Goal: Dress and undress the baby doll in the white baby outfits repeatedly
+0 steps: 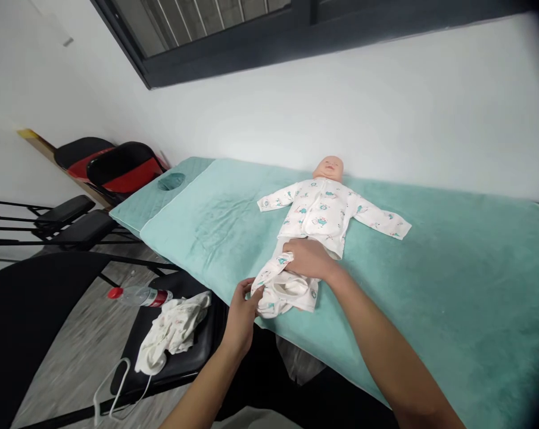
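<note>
A baby doll [330, 168] lies on its back on a green padded bed, its head toward the wall. It wears a white printed jacket [320, 208] with both sleeves spread out. White printed baby pants [291, 288] are bunched around the doll's lower body, and the legs are mostly hidden in the cloth. My left hand [243, 313] pinches the pants' lower left edge near the bed's front. My right hand [307, 257] grips their upper part at the doll's waist, just below the jacket hem; its fingertips are partly hidden.
The green bed [448, 274] runs along a white wall under a dark-framed window [233, 36]. At the lower left, a black chair [198, 351] holds crumpled white clothes [175, 330] and a clear bottle [142, 295] with a red cap. Folding chairs [121, 167] stand beyond.
</note>
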A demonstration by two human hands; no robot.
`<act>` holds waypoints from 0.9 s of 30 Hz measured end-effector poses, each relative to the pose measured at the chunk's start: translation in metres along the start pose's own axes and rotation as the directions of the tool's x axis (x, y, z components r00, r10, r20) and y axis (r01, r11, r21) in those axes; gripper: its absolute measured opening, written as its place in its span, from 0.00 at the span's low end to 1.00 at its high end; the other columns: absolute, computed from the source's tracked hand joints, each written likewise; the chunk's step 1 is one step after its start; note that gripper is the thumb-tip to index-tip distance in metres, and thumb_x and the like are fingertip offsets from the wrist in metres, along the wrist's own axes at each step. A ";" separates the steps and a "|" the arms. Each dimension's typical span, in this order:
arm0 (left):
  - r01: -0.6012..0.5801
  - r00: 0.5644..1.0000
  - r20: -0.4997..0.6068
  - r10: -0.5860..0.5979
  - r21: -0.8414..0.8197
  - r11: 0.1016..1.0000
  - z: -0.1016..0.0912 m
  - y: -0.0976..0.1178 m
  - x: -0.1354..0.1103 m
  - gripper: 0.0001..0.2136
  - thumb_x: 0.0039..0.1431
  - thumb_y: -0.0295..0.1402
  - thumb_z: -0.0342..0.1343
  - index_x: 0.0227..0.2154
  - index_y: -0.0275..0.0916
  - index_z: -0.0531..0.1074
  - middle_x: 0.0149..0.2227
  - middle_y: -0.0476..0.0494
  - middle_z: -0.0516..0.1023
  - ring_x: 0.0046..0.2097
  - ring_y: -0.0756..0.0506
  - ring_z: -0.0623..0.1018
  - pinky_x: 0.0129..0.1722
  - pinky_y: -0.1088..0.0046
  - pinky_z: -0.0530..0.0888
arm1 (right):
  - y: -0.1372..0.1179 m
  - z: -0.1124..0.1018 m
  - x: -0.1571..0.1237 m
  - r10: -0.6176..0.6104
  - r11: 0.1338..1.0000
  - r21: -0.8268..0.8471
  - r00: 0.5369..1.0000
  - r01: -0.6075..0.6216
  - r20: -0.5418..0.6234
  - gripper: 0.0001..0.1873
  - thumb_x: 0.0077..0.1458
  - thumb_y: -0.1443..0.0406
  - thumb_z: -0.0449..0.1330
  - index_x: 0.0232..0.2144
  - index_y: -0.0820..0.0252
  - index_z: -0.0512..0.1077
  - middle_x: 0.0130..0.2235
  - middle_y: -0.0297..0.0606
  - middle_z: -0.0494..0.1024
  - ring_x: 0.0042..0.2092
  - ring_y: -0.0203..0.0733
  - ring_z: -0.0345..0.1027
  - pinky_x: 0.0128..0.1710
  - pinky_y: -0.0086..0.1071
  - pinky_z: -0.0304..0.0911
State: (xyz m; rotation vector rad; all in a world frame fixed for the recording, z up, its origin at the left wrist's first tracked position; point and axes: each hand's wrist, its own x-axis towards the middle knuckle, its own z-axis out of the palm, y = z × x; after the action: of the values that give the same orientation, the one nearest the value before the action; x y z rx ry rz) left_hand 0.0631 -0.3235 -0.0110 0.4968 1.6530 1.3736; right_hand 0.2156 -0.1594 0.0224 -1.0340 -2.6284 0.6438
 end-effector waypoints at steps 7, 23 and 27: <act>-0.163 0.957 0.269 0.111 0.179 0.970 0.014 0.003 0.026 0.18 0.56 0.48 0.60 0.41 0.39 0.76 0.36 0.45 0.78 0.37 0.46 0.73 0.36 0.73 0.69 | 0.007 -0.004 -0.002 -0.031 0.987 0.155 0.998 0.038 -0.052 0.08 0.57 0.61 0.58 0.28 0.57 0.70 0.34 0.34 0.78 0.35 0.38 0.68 0.30 0.30 0.49; -0.352 0.904 0.300 0.306 0.113 0.929 0.080 0.061 0.159 0.28 0.50 0.62 0.56 0.24 0.38 0.69 0.21 0.52 0.65 0.26 0.51 0.63 0.27 0.74 0.61 | 0.021 -0.009 -0.001 0.073 0.841 0.541 0.988 0.013 -0.138 0.12 0.55 0.55 0.62 0.33 0.58 0.72 0.35 0.32 0.76 0.37 0.40 0.67 0.36 0.31 0.58; -0.402 0.887 0.304 0.348 0.139 0.905 0.072 0.048 0.144 0.26 0.53 0.60 0.56 0.28 0.37 0.73 0.29 0.48 0.73 0.33 0.48 0.69 0.34 0.73 0.67 | 0.024 -0.005 -0.001 0.105 0.793 0.609 0.976 0.035 -0.193 0.13 0.55 0.54 0.62 0.34 0.58 0.72 0.35 0.32 0.75 0.37 0.40 0.67 0.37 0.31 0.59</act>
State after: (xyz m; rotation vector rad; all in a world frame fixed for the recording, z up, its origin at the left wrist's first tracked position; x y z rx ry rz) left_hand 0.0376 -0.1584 -0.0197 1.1262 1.5194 1.3424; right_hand 0.2322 -0.1428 0.0155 -0.8785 -1.9849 1.2094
